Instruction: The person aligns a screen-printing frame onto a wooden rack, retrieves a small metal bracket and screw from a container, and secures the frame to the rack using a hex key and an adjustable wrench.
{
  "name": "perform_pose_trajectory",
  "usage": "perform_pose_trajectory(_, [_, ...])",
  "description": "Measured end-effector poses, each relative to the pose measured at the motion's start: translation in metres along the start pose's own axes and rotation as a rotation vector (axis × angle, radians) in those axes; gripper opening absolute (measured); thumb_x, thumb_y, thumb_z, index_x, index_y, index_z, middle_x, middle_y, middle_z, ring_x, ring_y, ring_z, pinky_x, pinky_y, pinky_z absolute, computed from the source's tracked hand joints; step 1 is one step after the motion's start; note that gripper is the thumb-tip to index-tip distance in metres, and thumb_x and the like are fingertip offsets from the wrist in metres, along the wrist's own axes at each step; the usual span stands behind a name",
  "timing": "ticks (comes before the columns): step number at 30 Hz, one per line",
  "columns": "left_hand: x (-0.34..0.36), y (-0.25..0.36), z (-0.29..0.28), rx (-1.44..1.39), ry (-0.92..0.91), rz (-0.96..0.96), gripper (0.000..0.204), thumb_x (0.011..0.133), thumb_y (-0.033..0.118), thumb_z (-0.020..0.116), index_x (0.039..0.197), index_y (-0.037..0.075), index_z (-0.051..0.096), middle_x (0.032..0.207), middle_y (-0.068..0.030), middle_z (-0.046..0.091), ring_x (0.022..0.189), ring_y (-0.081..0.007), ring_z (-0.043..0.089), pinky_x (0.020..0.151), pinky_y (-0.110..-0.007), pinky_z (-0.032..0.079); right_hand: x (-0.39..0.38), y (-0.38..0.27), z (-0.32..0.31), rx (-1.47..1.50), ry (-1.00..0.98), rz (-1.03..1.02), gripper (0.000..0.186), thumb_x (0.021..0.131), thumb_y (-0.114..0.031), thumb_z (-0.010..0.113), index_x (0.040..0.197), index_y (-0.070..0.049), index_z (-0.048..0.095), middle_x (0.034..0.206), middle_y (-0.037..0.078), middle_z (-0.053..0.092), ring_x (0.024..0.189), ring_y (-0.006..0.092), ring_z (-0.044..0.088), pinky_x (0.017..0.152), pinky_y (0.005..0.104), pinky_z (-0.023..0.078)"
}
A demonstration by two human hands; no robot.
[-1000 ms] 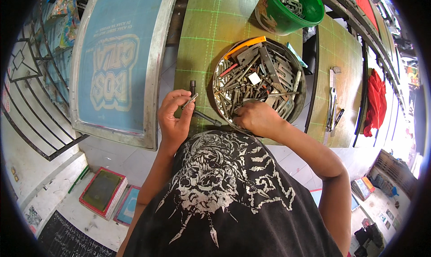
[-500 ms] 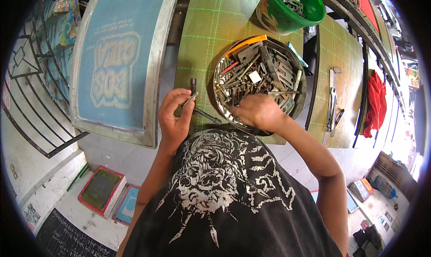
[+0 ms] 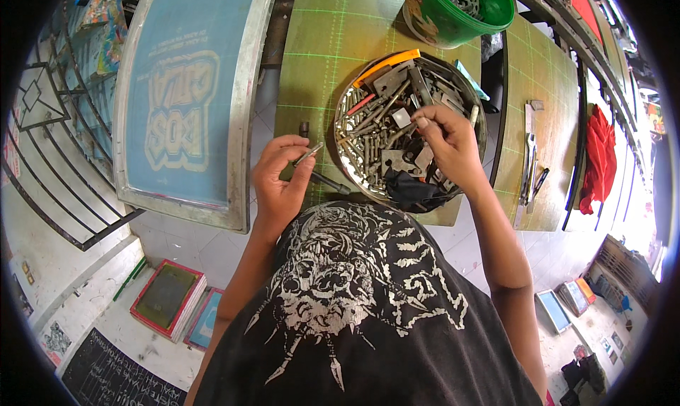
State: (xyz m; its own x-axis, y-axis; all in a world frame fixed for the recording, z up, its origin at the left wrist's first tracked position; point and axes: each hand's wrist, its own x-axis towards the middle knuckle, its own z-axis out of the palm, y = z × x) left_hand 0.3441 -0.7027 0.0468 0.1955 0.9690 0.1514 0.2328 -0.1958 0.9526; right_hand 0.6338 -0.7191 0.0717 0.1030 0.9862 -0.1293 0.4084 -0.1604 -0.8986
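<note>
My left hand (image 3: 278,176) pinches a small metal bolt (image 3: 309,153) between thumb and fingers, left of a round metal tray (image 3: 340,151). Beneath that hand lies a dark socket wrench (image 3: 329,184), its middle hidden by my fingers. Heaped in the tray are bolts (image 3: 372,122), flat metal plates (image 3: 393,160), a black cloth (image 3: 414,192) and a small white block (image 3: 401,117). Over the tray's right side, my right hand (image 3: 453,144) is closed in a pinch at the heap. What its fingertips hold, if anything, is too small to make out.
A green bucket (image 3: 489,16) of metal parts stands behind the tray on the green-gridded board (image 3: 322,44). To the left is a framed blue printing screen (image 3: 244,108). On another board at right lie metal tools (image 3: 529,158) and a red cloth (image 3: 597,161).
My right hand has moved from the tray's near left part to its right side, uncovering plates and the black cloth. My left hand keeps the bolt, shifted only slightly.
</note>
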Motion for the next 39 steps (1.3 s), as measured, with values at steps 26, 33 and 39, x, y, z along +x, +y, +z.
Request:
perform_pose_trajectory(26, [0.031, 0.047, 0.052, 0.114, -0.545, 0.004, 0.024, 0.083, 0.009, 0.075, 0.104, 0.001, 0.067, 0.089, -0.0047, 0.069, 0.075, -0.0109, 0.063, 0.067, -0.024, 0.049, -0.044, -0.012, 0.012, 0.397, 0.116, 0.176, 0.02, 0.099, -0.014, 0.055, 0.096, 0.002, 0.066, 0.082, -0.002, 0.062, 0.075, 0.0048, 0.052, 0.069, 0.0233, 0.044])
perform_pose_trajectory(33, [0.029, 0.049, 0.044, -0.187, -0.555, -0.291, 0.016, 0.087, 0.003, 0.072, 0.102, -0.001, 0.068, 0.089, 0.0, 0.067, 0.078, -0.0049, 0.06, 0.069, -0.021, 0.048, -0.034, -0.027, 0.014, 0.451, 0.104, 0.133, 0.019, 0.099, -0.015, 0.055, 0.097, 0.001, 0.066, 0.081, -0.003, 0.061, 0.074, 0.0041, 0.051, 0.067, 0.0225, 0.043])
perform_pose_trajectory(39, [0.02, 0.05, 0.04, -0.316, -0.422, -0.345, 0.015, 0.087, 0.001, 0.071, 0.101, -0.002, 0.067, 0.089, -0.0014, 0.068, 0.082, -0.0053, 0.061, 0.071, -0.021, 0.049, -0.041, -0.04, 0.008, 0.359, 0.021, 0.042, 0.023, 0.098, -0.019, 0.057, 0.094, 0.001, 0.067, 0.077, -0.003, 0.059, 0.069, 0.0049, 0.049, 0.062, 0.0242, 0.042])
